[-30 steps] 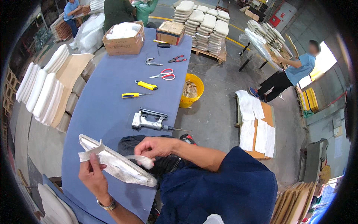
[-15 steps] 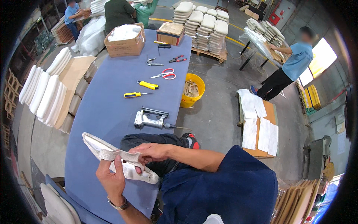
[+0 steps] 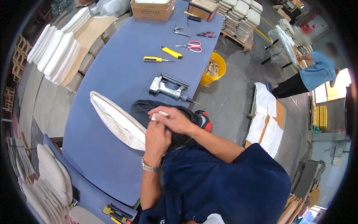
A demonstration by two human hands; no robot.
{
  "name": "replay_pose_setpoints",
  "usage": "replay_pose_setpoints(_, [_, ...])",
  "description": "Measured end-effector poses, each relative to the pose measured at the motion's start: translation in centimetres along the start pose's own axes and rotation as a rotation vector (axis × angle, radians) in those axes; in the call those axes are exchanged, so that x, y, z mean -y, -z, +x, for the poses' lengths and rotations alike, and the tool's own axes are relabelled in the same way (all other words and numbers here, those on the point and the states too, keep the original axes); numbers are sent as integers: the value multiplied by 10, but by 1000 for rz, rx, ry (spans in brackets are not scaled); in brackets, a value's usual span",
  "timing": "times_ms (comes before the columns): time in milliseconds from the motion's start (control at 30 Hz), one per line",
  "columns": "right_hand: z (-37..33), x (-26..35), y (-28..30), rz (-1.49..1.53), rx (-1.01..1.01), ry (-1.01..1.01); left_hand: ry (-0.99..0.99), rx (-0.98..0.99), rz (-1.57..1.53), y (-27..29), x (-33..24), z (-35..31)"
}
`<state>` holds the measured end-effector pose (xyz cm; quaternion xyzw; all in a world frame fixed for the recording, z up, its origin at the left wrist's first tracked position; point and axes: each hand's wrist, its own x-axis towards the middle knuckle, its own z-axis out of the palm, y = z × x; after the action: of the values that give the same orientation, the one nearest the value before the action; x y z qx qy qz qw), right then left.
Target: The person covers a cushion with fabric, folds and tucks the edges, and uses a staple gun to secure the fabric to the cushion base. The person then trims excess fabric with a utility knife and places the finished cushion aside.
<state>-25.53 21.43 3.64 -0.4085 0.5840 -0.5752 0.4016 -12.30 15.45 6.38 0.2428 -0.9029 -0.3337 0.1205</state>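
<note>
A long padded seat cushion [image 3: 121, 123], beige with a white opening along its side, is tilted over the near part of the table. Its near end disappears behind my left hand [image 3: 156, 138], which is closed on it and wears a metal watch [image 3: 150, 166] on the wrist. My right hand [image 3: 174, 120] is pressed against the left one, its fingers pinching a small cream-white piece of fabric [image 3: 160, 115]. Whether this piece joins the cushion is hidden. Both hands are above my dark-trousered leg.
On the blue table [image 3: 112, 71] lie a staple gun [image 3: 167, 87], a yellow screwdriver [image 3: 156, 59], a yellow cutter [image 3: 171, 52], red-handled scissors [image 3: 192, 46] and pliers [image 3: 206, 34]. A yellow bucket [image 3: 214, 71] stands beside it. Stacked white cushions [image 3: 59, 52] are on the left. A co-worker [image 3: 313, 74] stands right.
My hands have come together, moving right relative to the cushion's far end. The left hand has left the cushion's middle for its near end. The view has shifted, lifting the table tools.
</note>
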Motion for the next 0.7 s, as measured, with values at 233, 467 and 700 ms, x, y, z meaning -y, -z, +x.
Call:
replay_pose_setpoints(233, [-23,67,112,-597,-739,168,-92,-24,-642,17,-23,2])
replay_pose_setpoints(467, [-61,177,271,-1301,-1651,814,303,-456,-611,64,58,-36])
replay_pose_setpoints(700, [-3,-103,339,-1238,-1050,-82,603,-592,-422,44,125,-108])
